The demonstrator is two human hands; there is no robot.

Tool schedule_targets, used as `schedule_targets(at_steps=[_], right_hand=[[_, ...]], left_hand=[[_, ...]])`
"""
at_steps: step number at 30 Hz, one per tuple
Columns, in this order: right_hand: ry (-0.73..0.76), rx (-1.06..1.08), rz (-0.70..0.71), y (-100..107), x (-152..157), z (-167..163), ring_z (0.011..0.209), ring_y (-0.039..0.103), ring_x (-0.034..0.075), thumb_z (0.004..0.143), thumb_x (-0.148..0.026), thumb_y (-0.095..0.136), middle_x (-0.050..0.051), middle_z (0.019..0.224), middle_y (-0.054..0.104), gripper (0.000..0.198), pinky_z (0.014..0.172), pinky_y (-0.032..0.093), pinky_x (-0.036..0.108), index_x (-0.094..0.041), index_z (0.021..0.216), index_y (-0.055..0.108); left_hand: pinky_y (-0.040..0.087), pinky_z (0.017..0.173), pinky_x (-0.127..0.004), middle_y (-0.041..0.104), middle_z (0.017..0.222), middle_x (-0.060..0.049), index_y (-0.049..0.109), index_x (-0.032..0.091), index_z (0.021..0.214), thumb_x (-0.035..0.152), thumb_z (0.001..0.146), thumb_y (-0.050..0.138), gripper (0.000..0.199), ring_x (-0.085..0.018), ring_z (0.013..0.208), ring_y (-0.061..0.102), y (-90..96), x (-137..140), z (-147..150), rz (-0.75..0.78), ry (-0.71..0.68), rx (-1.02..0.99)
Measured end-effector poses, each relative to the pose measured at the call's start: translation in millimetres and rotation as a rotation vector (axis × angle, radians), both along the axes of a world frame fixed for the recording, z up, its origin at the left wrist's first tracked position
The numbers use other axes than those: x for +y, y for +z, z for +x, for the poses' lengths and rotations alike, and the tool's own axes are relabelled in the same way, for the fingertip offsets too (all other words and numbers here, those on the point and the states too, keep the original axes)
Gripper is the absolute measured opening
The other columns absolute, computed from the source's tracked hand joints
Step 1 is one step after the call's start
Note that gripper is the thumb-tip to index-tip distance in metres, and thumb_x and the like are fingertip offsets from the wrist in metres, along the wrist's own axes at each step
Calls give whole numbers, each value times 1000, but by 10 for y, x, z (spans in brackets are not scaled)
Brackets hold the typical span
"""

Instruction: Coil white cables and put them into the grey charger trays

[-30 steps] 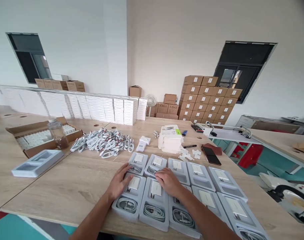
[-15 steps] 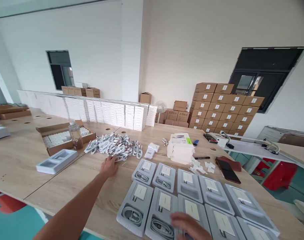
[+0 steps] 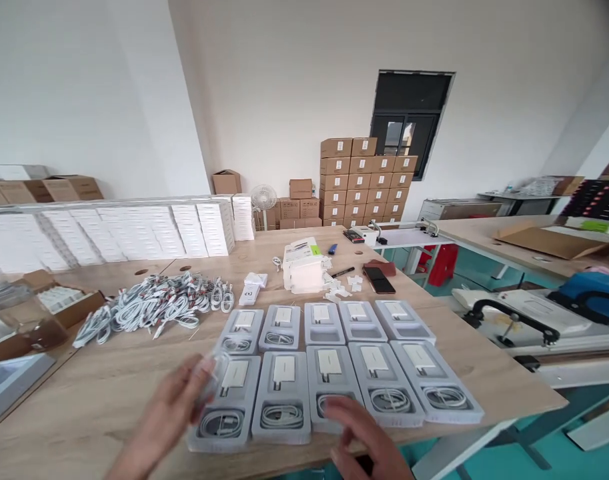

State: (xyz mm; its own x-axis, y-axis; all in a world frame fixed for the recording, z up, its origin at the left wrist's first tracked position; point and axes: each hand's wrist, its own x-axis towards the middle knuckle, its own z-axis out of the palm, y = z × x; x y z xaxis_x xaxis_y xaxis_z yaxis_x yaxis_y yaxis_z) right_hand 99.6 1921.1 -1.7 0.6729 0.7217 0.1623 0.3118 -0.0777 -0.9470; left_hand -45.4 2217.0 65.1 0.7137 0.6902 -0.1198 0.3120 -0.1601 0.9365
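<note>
A coiled cable (image 3: 209, 375), blurred, sits pinched in the left hand (image 3: 177, 407), which half a second ago was out at the cable pile (image 3: 154, 308); now it is back over the near-left tray (image 3: 224, 403). Right hand (image 3: 357, 430) hovers spread, fingers apart, holding nothing, over the middle tray (image 3: 334, 387)

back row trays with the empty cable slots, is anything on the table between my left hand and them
Nothing loose. The left hand, holding a blurred coiled cable, hovers at the near-left tray. The back-row trays with empty cable slots lie just beyond the filled front row; reaching them means passing over that row.
</note>
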Motion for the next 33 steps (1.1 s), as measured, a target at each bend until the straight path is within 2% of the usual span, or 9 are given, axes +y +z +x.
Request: schedule_targets(at_steps=[3,6,9,13,16,21,23,26,33], right_hand=[[52,-135,-47,187,168,37,141,37,29,96,-49,50,-4,161,21,55,102,51,39,-43,150,36],[199,-346,-57,289,245,128,128,49,24,99,-39,48,3,140,52,39,100,49,37,-36,138,54],[231,-419,-23,252,213,236,91,59,17,100,-29,48,3,94,65,23,80,48,32,-26,108,69],[194,-479,-12,135,102,335,87,58,15,100,-28,49,2,90,66,19,75,44,29,-23,103,67],[156,-622,-47,91,64,372,85,57,15,101,-26,47,1,90,66,16,75,41,30,-21,98,63],[5,-930,-172,118,91,325,78,50,18,100,-21,44,5,83,57,21,70,34,34,-18,83,57],[12,-851,-233,154,102,246,72,47,17,100,-22,41,3,79,55,22,65,31,33,-18,83,53],[60,-473,-230,208,118,97,66,45,15,103,-32,37,0,77,54,23,60,31,31,-20,86,48],[42,80,-13,97,231,-79,64,55,15,101,-48,41,-1,68,56,32,63,42,28,-21,87,52]], left_hand=[[41,40,-5,62,61,8,62,24,75,68,69,72,45,-2,47,52,-2,-809,111,-413,-99,-6],[31,35,-4,59,51,6,62,21,69,64,75,64,44,0,38,44,-80,-1224,190,-545,-253,28],[26,29,-6,66,65,1,61,20,72,62,77,59,42,-4,38,52,-165,-1319,193,-754,-304,-7],[39,35,-6,72,81,-4,61,20,91,41,77,66,26,-10,52,67,-356,-1304,138,-985,-316,-88],[47,41,-7,73,75,-6,59,19,83,38,78,68,22,-7,48,64,-541,-1303,121,-1012,-323,-99],[36,31,-6,72,72,-4,57,20,77,50,76,69,32,-11,49,65,-677,-1341,174,-904,-251,-61],[40,32,-8,71,70,-3,59,19,76,57,75,68,39,-10,51,64,-669,-1351,202,-774,-180,-71],[40,39,-6,67,61,0,61,16,68,60,76,66,45,-4,45,54,-667,-1336,225,-629,-178,-103],[34,43,-10,65,58,0,53,18,57,52,75,69,42,-5,49,53,-770,-1331,248,-775,-190,-179]])
